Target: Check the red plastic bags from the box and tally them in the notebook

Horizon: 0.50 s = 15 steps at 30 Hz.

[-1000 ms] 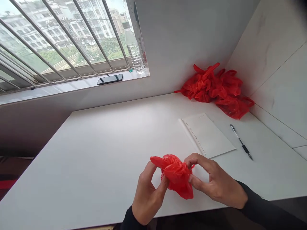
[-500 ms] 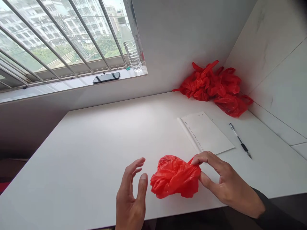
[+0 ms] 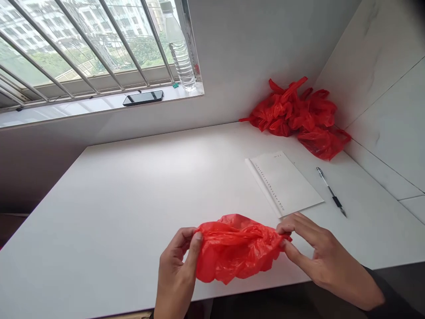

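A crumpled red plastic bag is stretched sideways between my two hands, over the near edge of the white table. My left hand pinches its left end between thumb and fingers. At the other end, the thumb and fingertips of my right hand grip a gathered corner. Folds run across the bag's middle, and its lower side hangs loose. Beyond my right hand lies a white notebook with a line of small marks down its left side.
A black-gripped pen lies right of the notebook. More red plastic bags are heaped in the back corner against the wall. On the windowsill are a phone and a clear water bottle. The white table runs to the wall.
My left hand, open and apart from the bag before, has closed on its left end. My right hand has moved slightly right, and the bag is spread wider.
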{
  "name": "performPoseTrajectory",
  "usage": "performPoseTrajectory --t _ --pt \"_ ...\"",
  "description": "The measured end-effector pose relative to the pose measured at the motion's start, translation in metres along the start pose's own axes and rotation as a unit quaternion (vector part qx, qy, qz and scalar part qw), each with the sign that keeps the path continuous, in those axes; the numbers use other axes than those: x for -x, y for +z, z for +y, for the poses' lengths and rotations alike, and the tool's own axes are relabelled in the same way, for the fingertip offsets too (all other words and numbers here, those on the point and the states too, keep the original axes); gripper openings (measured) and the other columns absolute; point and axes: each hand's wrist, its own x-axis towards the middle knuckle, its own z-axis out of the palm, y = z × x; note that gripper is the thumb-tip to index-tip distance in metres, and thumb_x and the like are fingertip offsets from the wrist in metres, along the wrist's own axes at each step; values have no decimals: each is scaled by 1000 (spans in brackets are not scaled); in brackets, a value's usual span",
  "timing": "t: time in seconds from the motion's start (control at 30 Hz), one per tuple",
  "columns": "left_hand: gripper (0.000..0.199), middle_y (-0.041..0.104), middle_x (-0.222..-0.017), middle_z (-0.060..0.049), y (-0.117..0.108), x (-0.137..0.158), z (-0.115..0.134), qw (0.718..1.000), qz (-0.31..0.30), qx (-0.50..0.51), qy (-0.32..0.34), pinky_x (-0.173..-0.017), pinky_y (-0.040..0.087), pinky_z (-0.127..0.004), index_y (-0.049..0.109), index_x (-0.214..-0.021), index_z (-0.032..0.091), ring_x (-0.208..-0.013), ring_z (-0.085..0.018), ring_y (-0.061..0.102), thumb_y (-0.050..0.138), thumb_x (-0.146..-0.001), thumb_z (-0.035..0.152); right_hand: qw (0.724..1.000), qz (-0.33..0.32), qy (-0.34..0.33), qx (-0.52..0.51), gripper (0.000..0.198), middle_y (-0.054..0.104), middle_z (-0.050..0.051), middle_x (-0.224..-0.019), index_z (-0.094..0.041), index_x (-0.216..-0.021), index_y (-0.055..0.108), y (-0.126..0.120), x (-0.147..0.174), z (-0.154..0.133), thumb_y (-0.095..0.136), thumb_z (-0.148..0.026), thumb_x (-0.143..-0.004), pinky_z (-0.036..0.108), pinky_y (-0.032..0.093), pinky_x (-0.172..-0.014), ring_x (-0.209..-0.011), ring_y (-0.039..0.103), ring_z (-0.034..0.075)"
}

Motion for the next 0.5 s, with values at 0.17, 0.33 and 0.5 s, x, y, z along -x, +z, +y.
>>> performPoseTrajectory --t 0.17,0.33,0.5 --pt "45 55 -143 -6 5 15 9 993 80 -36 83 -99 52 -41 53 -135 34 -128 -28 54 61 -93 48 999 31 18 6 23 53 3 -130 -33 -125 47 -4 2 -5 49 -36 -101 40 48 -98 -124 49 24" --pt "31 61 -133 -6 21 23 12 936 -11 -212 281 -104 48 -47 69 -117 35 -134 -32 46 66 -88 24 999 -32 0 9 29 59 2 -118 -35 -127 51 9 -9 -23 57 -40 -100 41 51 -96 -114 54 25" --pt "10 63 -120 -3 3 21 11 969 75 -146 182 -86 53 -32 70 -96 31 -114 -24 59 61 -92 28 993 41 105 -31 17 62 0 -94 -30 -102 56 0 -3 -11 50 -46 -102 35 56 -75 -84 61 21"
